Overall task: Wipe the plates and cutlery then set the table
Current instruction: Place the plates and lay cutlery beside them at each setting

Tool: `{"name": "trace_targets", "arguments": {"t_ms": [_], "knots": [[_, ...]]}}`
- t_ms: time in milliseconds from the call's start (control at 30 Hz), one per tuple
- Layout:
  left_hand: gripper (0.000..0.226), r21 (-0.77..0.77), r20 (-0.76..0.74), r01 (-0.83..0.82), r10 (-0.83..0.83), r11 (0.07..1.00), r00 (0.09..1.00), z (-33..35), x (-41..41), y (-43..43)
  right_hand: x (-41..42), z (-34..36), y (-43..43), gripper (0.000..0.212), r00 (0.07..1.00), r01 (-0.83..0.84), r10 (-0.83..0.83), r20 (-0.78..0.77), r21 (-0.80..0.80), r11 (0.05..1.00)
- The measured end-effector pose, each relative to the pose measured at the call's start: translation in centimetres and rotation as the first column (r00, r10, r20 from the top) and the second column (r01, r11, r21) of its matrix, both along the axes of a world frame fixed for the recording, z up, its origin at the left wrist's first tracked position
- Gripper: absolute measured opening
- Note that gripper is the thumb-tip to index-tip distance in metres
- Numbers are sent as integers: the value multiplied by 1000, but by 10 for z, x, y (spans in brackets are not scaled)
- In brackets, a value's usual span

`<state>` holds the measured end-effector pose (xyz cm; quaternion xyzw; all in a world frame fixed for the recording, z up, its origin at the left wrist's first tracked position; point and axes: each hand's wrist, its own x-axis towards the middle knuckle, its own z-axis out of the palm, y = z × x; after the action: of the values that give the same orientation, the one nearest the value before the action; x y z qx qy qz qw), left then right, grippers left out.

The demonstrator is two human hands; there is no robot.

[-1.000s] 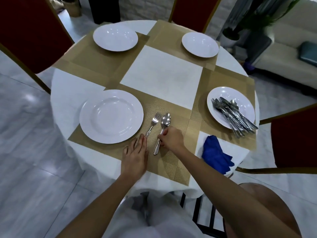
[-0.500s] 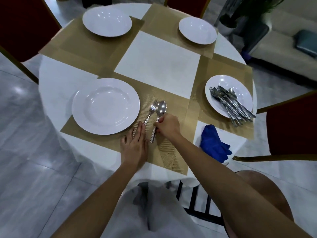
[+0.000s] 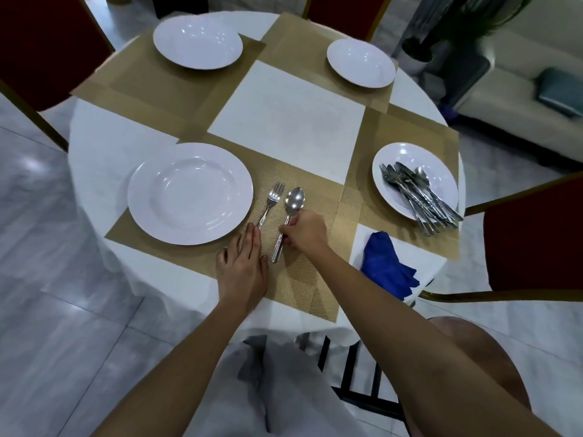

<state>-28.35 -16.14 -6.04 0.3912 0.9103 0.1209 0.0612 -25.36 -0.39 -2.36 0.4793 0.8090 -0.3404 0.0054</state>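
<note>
A large white plate (image 3: 190, 193) lies on the near gold placemat (image 3: 303, 279). Right of it a fork (image 3: 271, 201) and a spoon (image 3: 292, 212) lie side by side. My left hand (image 3: 244, 269) rests flat on the mat, its straight fingertips on the fork's handle end. My right hand (image 3: 304, 230) pinches the middle of the spoon's handle. A smaller plate (image 3: 413, 176) at the right carries a pile of cutlery (image 3: 419, 197). A blue cloth (image 3: 386, 268) lies crumpled near the table's right front edge.
Two more white plates, one at the far left (image 3: 197, 42) and one at the far right (image 3: 360, 63), sit on placemats. Red chairs stand at the left (image 3: 44, 48), the back (image 3: 344, 11) and the right (image 3: 536, 234) of the round white table (image 3: 104, 146). A sofa (image 3: 520, 89) is behind.
Both hands stay on the fork and spoon, and the spoon's handle has been nudged slightly. The view has shifted a little over the table.
</note>
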Motion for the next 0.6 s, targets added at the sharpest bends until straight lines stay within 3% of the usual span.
{"name": "trace_targets", "arguments": {"t_ms": [233,400,500,600], "knots": [[59,-42,-14,15,-15,999,1000,0,-1,-3,7,3,-1,17,999,-1,0,-49,-13,1000],[63,1,-13,44,-44,999,999,-4,8,-20,28,35,30,22,986,58,-74,-151,-108,992],[74,-7,2,-30,30,1000,1000,-4,18,-28,52,58,81,20,974,123,-135,-180,-77,989],[80,-48,17,-77,78,996,997,0,25,-30,83,68,133,23,985,150,-136,-105,142,978]]}}
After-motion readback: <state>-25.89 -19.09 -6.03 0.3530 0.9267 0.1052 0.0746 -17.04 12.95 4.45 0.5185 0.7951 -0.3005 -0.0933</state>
